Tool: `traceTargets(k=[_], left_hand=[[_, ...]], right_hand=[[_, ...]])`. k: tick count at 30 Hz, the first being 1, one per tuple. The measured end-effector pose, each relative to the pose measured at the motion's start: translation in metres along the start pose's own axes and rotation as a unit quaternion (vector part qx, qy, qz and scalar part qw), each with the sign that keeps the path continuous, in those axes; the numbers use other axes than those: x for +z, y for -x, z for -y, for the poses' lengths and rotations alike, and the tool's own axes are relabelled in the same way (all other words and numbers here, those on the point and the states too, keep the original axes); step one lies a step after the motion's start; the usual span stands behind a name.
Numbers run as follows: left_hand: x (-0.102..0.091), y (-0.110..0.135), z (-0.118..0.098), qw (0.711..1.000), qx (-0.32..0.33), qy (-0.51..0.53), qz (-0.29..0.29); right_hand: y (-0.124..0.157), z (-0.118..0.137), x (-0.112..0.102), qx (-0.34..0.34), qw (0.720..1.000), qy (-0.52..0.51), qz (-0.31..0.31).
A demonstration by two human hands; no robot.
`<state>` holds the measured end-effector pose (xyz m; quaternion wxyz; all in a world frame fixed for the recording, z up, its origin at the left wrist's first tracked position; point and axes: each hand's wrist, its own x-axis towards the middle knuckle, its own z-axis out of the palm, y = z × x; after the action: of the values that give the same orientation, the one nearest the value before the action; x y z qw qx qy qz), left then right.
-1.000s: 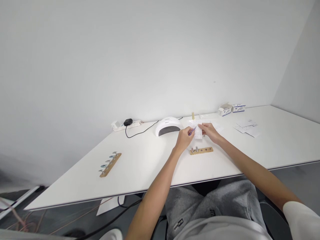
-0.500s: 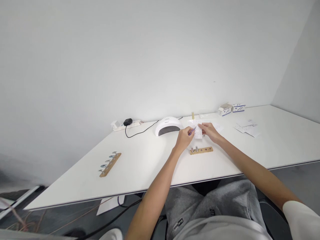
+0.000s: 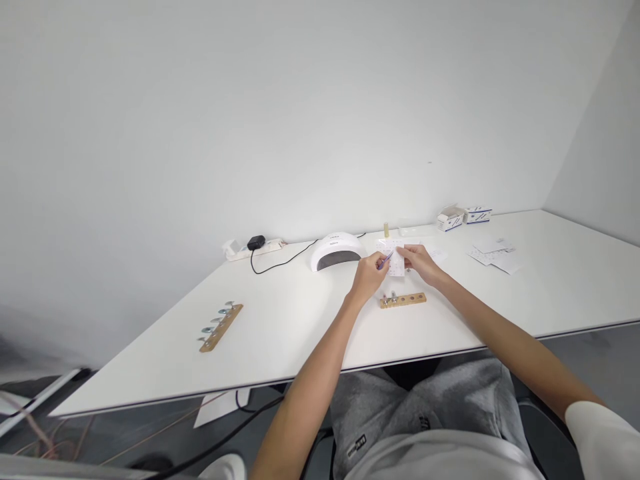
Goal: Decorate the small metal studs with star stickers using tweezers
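Note:
My left hand (image 3: pixel 369 276) is closed round a thin purple tool (image 3: pixel 386 260) whose tip rests on a small white sheet (image 3: pixel 396 263). That sheet is pinched at its right side by my right hand (image 3: pixel 421 262), a little above the table. Just below both hands a short wooden strip (image 3: pixel 403 301) with round holes lies on the white table (image 3: pixel 310 320); small metal pieces stand in its left holes.
A white domed lamp (image 3: pixel 336 251) sits left of my hands, its black cord running to a power strip (image 3: pixel 255 249). A second wooden strip (image 3: pixel 221 327) with metal pieces lies far left. Small boxes (image 3: pixel 463 217) and loose white sheets (image 3: pixel 493 254) are at the right.

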<state>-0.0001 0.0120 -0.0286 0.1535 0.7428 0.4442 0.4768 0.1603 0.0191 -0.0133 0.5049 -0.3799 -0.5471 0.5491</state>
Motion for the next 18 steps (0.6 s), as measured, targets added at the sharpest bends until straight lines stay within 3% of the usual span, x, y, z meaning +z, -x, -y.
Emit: traceTargets(k=[14,18], left_hand=[[0.0011,0.0005,0.0003,1.000,0.002,0.015,-0.006],[-0.0024,-0.0008,-0.0033,0.998,-0.022,0.051,-0.043]], right_hand=[[-0.0010,-0.0006,-0.0003,-0.003,1.000,0.005,-0.007],[-0.0015,-0.0020,-0.0012,-0.002,1.000,0.019,-0.012]])
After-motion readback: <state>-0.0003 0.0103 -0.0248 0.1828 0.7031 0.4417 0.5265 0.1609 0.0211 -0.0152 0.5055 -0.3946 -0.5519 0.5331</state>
